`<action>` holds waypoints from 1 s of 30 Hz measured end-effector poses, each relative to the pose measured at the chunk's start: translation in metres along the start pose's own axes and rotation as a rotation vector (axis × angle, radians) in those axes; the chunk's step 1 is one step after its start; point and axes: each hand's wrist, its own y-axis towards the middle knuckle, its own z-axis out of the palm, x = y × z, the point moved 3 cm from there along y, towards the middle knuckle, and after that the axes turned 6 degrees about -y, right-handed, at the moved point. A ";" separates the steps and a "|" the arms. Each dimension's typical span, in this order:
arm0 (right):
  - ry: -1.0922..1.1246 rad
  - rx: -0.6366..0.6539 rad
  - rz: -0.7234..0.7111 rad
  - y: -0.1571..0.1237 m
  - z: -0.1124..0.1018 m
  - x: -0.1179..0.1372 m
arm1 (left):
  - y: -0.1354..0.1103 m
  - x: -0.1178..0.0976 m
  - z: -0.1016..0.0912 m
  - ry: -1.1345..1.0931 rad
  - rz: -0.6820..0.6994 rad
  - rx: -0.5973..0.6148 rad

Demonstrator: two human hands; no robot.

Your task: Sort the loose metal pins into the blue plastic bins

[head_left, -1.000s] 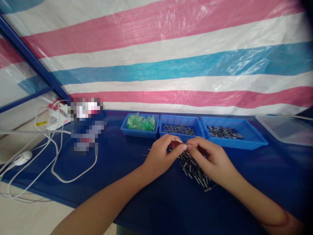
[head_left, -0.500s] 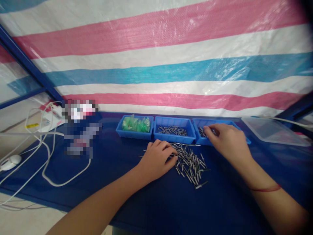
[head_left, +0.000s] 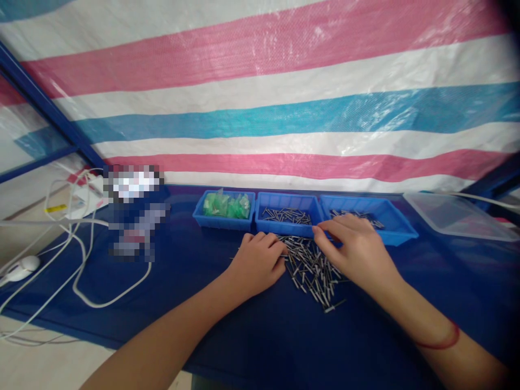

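A heap of small metal pins [head_left: 312, 271] lies on the blue table [head_left: 203, 303], just in front of a row of blue trays [head_left: 284, 229]. The left hand [head_left: 260, 261], fingers curled, touches the heap's left edge; whether it pinches a pin cannot be told. The right hand [head_left: 354, 252] rests palm-down on the heap's right side, fingers loosely spread.

Just beyond the left hand [head_left: 260, 261] and right hand [head_left: 354, 252], three blue bins [head_left: 288, 231] stand touching in a row, with the striped tarp [head_left: 260, 108] rising behind them. Loose metal pins [head_left: 312, 273] lie between the hands. Leftward the surface [head_left: 195, 295] is bare up to the white cables [head_left: 97, 306]. Rightward it is bare up to a clear tray [head_left: 459, 223].
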 end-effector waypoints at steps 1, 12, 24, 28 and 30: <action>0.024 0.021 -0.021 -0.001 0.001 0.003 | 0.000 0.000 0.000 0.019 0.009 0.009; 0.172 0.188 -0.201 -0.009 0.012 0.030 | 0.003 0.003 0.009 0.125 0.016 0.031; 0.238 0.242 -0.206 -0.010 0.020 0.033 | -0.001 0.001 0.008 0.024 -0.027 -0.022; 0.270 0.235 -0.162 -0.011 0.022 0.035 | 0.001 0.004 0.000 -0.200 -0.060 -0.137; 0.320 0.238 -0.118 -0.012 0.023 0.036 | 0.002 0.004 -0.004 -0.392 -0.058 -0.192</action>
